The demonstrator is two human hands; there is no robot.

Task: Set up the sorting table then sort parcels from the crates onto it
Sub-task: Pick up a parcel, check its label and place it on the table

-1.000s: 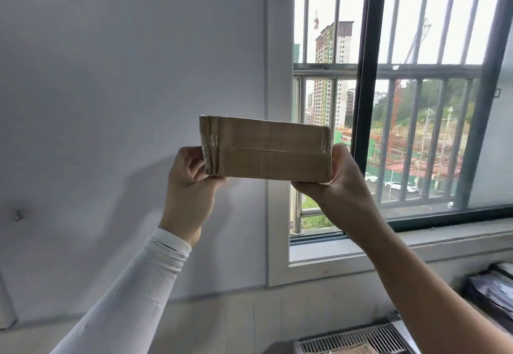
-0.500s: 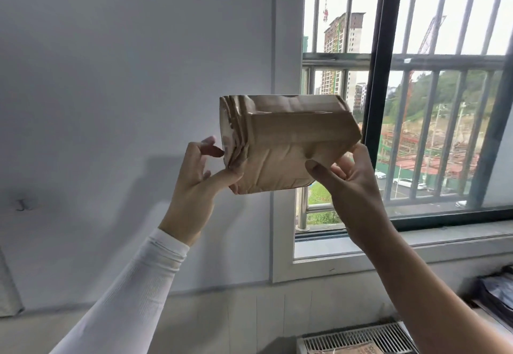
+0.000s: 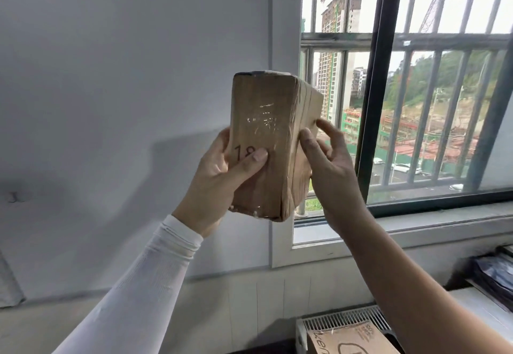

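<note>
Brown taped parcel (image 3: 266, 142) upright, left hand (image 3: 219, 176) gripping it, right hand (image 3: 330, 170) fingers (image 3: 327, 128) curled touching its side

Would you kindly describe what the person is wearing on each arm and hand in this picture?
The left arm wears a long, snug white ribbed sleeve ending at the wrist. The right forearm is uncovered, with no sleeve in view. The left hand and the right hand are both without gloves; no rings or watch are visible.
</note>
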